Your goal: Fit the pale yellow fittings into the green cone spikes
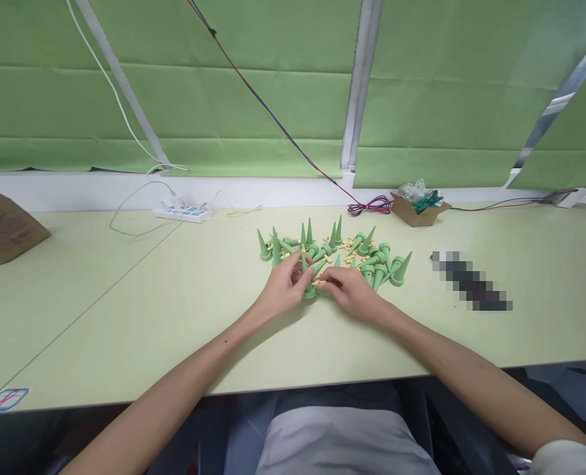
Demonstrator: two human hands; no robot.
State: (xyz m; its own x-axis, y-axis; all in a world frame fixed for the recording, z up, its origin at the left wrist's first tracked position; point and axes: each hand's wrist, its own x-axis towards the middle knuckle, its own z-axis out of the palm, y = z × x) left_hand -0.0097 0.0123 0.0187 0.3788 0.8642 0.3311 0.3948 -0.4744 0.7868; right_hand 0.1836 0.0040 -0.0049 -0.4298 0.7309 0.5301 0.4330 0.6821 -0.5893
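Carton [412,215]: plastic [414,190], green material [427,200] | left fingers [303,281]: spike [309,293] | right fingers [330,287]: yellow piece [318,282]

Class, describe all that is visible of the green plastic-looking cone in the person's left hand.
The green plastic-looking cone tapers to a slim point above a wider round base. It stands roughly upright, point up, at the near side of a cluster of similar cones. The left hand grips it, fingers hiding part of its middle. The right hand holds a small yellow piece close to its base; whether they touch is unclear.
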